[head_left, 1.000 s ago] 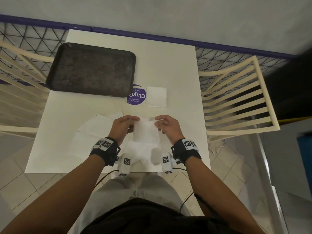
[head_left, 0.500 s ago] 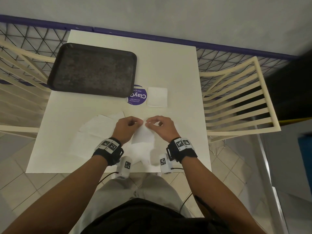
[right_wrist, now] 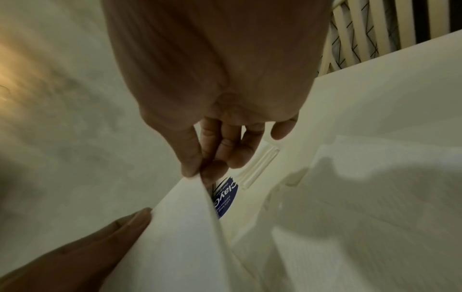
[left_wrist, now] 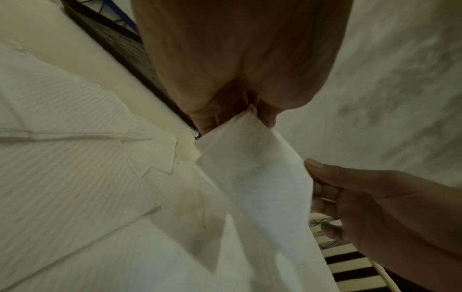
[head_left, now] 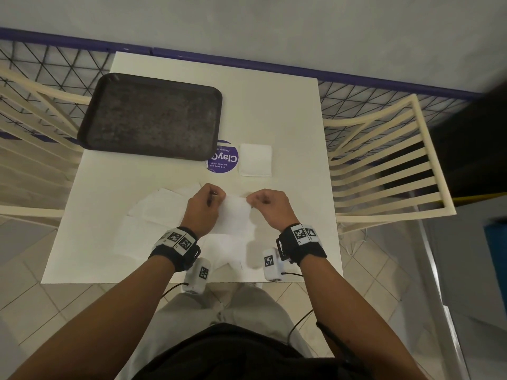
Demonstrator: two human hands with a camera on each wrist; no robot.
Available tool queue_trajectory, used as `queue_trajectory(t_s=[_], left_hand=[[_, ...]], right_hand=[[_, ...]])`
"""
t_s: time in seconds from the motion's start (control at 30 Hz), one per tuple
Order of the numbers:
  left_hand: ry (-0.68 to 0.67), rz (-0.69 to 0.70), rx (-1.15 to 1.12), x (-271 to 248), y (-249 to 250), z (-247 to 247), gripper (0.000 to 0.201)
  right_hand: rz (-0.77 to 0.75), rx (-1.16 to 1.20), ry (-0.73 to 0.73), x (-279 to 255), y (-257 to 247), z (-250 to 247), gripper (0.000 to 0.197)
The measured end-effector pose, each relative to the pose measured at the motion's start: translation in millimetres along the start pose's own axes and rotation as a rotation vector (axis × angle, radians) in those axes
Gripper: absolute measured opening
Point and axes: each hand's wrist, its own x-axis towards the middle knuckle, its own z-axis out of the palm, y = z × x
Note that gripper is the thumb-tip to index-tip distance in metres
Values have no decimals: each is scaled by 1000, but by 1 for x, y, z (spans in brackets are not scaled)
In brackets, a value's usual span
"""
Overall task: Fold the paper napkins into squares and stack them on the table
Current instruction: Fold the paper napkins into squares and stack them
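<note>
Both hands hold one white paper napkin just above the white table, near its front middle. My left hand pinches the napkin's top left corner, my right hand its top right corner. The left wrist view shows the napkin hanging from the left fingertips, with the right hand beside it. Thumb and forefinger of the right hand pinch the napkin in the right wrist view. A folded square napkin lies further back. Several unfolded napkins lie spread at the left and under the hands.
A dark empty tray sits at the back left of the table. A round purple sticker lies between the tray and the folded square. Cream slatted chairs stand on both sides, and a mesh railing runs behind.
The hands drew together half a second ago, bending the napkin, and have now moved apart again, stretching its top edge between them.
</note>
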Motion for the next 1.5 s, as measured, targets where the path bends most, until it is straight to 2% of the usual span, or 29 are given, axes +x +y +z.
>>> queue_trajectory(t_s=[0.03, 0.1, 0.17, 0.27, 0.37, 0.4, 0.53, 0.67, 0.8, 0.9, 1.0, 1.23, 1.4, 1.5], left_hand=[[6, 0, -3, 0, 0, 1, 6], [20, -7, -15, -1, 0, 3, 7], [34, -6, -19, -1, -1, 3, 7], [46, -1, -12, 1, -2, 3, 6], [62, 17, -9, 4, 0, 5, 6], [64, 23, -6, 5, 0, 6, 6], [80, 45, 1, 10, 0, 6, 7], [92, 17, -14, 16, -1, 5, 6], [-1, -116, -73, 21, 1, 2, 12], [-103, -174, -8, 22, -7, 0, 12], [-183, -241, 8, 23, -18, -1, 13], [-269, -352, 68, 27, -36, 1, 12], [-279, -400, 73, 32, -40, 2, 9], [-274, -411, 74, 34, -40, 3, 10]], right_hand=[[-7, 38, 7, 0, -1, -1, 8], [-27, 79, 37, 0, -1, -4, 20], [-48, 91, 54, 0, 0, -4, 23], [-12, 125, 51, -1, -2, 2, 10], [95, 142, -22, -2, -6, 7, 36], [102, 111, -52, -3, -7, 7, 37], [68, 14, -146, -3, -6, 8, 26], [2, -10, -94, 7, -6, 0, 13], [1, -19, 70, 40, -5, -20, 9], [36, -6, 196, 77, -4, -36, 15], [62, -26, 259, 111, -5, -48, 19], [95, -201, 237, 162, 1, -49, 24], [115, -255, 202, 176, 7, -42, 25], [140, -268, 213, 177, 6, -40, 18]])
